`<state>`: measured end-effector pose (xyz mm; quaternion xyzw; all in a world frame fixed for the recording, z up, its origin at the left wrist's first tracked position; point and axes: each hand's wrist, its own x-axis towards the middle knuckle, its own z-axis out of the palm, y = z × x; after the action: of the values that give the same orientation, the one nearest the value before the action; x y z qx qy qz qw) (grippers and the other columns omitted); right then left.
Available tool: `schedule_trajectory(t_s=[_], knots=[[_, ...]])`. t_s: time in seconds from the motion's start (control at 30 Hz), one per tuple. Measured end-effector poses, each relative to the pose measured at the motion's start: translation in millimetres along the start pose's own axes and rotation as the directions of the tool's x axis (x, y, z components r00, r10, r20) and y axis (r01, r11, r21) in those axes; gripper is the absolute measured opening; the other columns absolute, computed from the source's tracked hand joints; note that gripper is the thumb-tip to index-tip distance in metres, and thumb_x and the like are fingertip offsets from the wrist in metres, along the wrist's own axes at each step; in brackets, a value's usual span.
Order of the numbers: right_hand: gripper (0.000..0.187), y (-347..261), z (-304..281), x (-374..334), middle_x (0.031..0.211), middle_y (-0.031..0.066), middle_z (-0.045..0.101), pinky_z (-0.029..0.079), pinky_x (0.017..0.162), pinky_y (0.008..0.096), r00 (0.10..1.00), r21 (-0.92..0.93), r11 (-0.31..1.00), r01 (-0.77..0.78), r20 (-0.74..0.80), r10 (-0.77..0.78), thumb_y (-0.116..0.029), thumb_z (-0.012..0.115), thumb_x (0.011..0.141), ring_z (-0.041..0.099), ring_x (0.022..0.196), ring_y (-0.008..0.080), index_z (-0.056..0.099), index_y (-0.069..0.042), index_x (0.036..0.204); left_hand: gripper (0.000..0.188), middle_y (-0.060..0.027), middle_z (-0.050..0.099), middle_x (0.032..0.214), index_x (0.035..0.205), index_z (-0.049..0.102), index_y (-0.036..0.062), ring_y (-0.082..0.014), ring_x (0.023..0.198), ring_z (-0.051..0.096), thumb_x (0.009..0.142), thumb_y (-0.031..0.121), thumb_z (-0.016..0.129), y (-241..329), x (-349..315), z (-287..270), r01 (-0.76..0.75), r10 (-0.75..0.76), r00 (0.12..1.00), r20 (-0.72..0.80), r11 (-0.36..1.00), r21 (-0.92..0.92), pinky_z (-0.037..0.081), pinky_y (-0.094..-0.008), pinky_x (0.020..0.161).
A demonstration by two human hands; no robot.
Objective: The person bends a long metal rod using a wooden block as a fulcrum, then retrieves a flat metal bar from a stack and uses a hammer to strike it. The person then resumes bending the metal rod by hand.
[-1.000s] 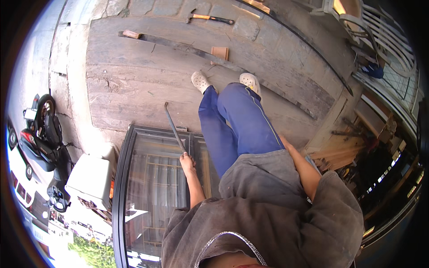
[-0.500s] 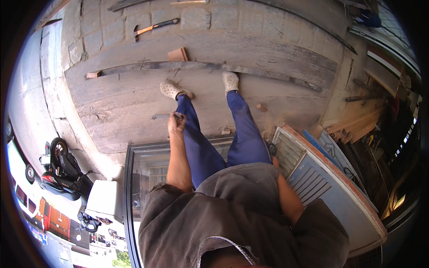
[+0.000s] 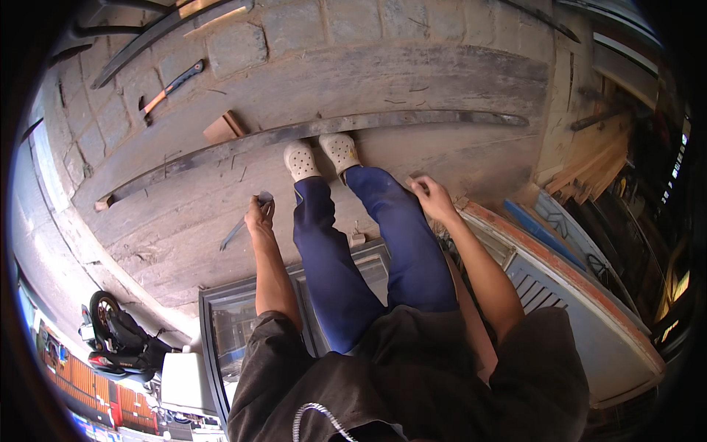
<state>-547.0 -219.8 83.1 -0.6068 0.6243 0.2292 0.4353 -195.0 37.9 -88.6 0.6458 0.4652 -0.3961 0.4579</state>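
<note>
My left hand (image 3: 259, 214), left of my knees, is closed around a narrow dark metal tool (image 3: 235, 233). Its shaft points down and left, and a grey end shows above my fingers. Beyond my right knee, my right hand (image 3: 433, 197) pinches a small brown block (image 3: 419, 175), partly covered by the fingers. A long dark strip (image 3: 276, 138) lies across the ground at the toes of my clogs (image 3: 300, 160). Just past it rests a reddish-brown block (image 3: 223, 127). Farther left lies a hammer (image 3: 171, 86) with an orange and black handle.
A dark-framed glazed panel (image 3: 213, 295) is beneath my left arm. To the right leans a louvred panel (image 3: 589, 346) with a worn reddish edge, beside stacked wood strips (image 3: 589, 173). A motorcycle (image 3: 121, 339) stands at the lower left. A small block (image 3: 357, 239) sits between my legs.
My right hand has come forward from beside my hip to past the knee and now pinches the small brown block. My left hand keeps its tool, now turned more downward. My feet are closer together.
</note>
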Motion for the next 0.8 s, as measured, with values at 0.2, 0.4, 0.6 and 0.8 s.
schedule_trajectory(t_s=[0.2, 0.4, 0.6, 0.8], knots=[[0.045, -31, 107, 252, 0.120, 0.0196, 0.056, 0.046, 0.093, 0.0449, 0.938, -0.151, 0.964, 0.219, -0.239, -0.250, -0.038, 0.061, 0.090, 0.054, 0.112, 0.0374, 0.056, -0.003, 0.117, 0.037, -0.0198, 0.060, 0.105, 0.111, 0.051, -0.0062, -0.0292, 0.098, 0.064, 0.089, 0.021, 0.061, -94, 124, 72, -0.034, 0.056, 0.993, -0.102, 0.977, 0.208, 0.055, -0.0369, 0.081], [0.060, -24, 177, 299, 0.121, 0.0188, 0.053, 0.038, 0.100, 0.0467, 0.778, -0.145, 0.797, 0.586, -0.171, -0.604, -0.051, 0.062, 0.086, 0.049, 0.115, 0.0366, 0.054, -0.004, 0.122, 0.033, -0.0151, 0.061, 0.095, 0.117, 0.057, 0.0083, -0.0242, 0.079, 0.060, 0.086, 0.015, 0.067, -141, 219, 33, -0.794, 0.467, 0.485, 0.740, -0.121, 0.596, 0.050, -0.0342, 0.070], [0.077, -13, 197, 297, 0.129, 0.0135, 0.049, 0.026, 0.111, 0.0495, 0.685, -0.468, 0.623, 0.627, -0.051, -0.727, -0.062, 0.062, 0.080, 0.044, 0.123, 0.0317, 0.049, -0.005, 0.131, 0.033, 0.0008, 0.045, 0.056, 0.115, 0.056, 0.0054, -0.0080, 0.050, 0.040, 0.086, 0.010, 0.069, -65, 183, 39, -0.748, 0.527, 0.613, 0.589, 0.149, 0.646, 0.035, -0.0261, 0.051], [0.082, -8, 210, 302, 0.132, 0.0121, 0.049, 0.015, 0.110, 0.0656, 0.593, -0.657, 0.545, 0.520, -0.182, -0.784, -0.076, 0.051, 0.078, 0.043, 0.127, 0.0321, 0.058, -0.008, 0.124, 0.041, -0.0166, 0.057, 0.108, 0.120, 0.055, -0.0002, -0.0282, 0.099, 0.056, 0.085, 0.015, 0.070, 51, 121, 77, -0.884, 0.781, -0.054, 0.623, -0.327, 0.334, 0.047, -0.0393, 0.082]])
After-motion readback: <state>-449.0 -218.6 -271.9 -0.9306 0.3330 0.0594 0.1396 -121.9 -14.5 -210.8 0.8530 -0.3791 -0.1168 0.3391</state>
